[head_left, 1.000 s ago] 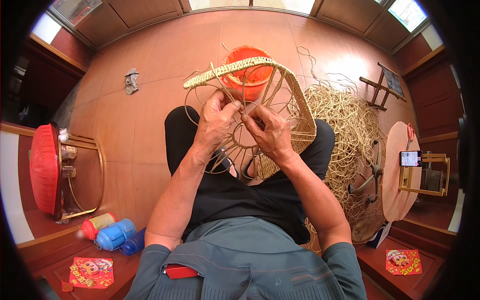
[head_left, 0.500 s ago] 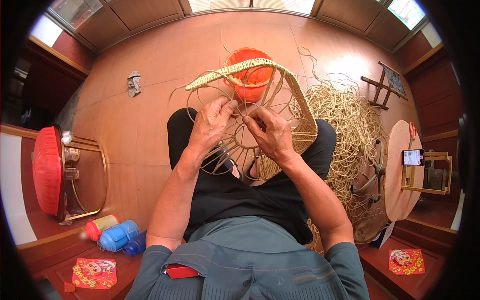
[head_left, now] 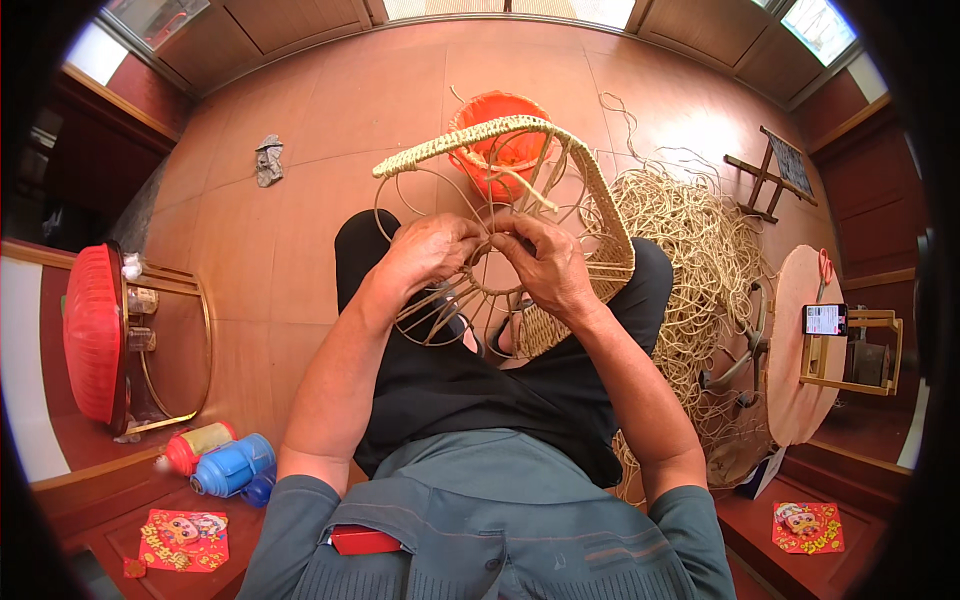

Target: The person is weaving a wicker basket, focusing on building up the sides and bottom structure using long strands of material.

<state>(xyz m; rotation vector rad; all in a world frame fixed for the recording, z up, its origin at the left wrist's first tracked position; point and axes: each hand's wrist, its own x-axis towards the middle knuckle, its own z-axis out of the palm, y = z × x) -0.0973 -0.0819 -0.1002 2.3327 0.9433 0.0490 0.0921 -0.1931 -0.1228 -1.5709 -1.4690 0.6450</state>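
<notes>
- Half-woven pale rattan basket frame (head_left: 560, 215) taken as landmark; held over lap, above black trousers.
- Near lower left of frame, well apart: red square printed paper packet (head_left: 183, 538) flat on dark red ledge; blue plastic bottle (head_left: 232, 465) and red-and-yellow bottle (head_left: 195, 446) lying beside it.
- Far lower right of frame: second red square printed packet (head_left: 808, 527) on ledge.
- Right of frame: small lit phone screen (head_left: 825, 319) upright on wooden stand, next to round wooden tabletop (head_left: 790, 400).
- Beyond frame: orange plastic bucket (head_left: 497, 140), seen through bare ribs.
- Right of frame, touching it: loose heap of pale rattan strands (head_left: 700, 250) on tiled floor.
- Frame orientation: woven rim arcs from upper left to lower right; long axis roughly along that diagonal; bare ribs fan toward lower left from central ring.
- Left hand (head_left: 425, 255): fingers curled closed, gripping ribs at central ring.
- Right hand (head_left: 545, 262): fingers bent closed, pinching strand at same ring, fingertips meeting left hand.
</notes>
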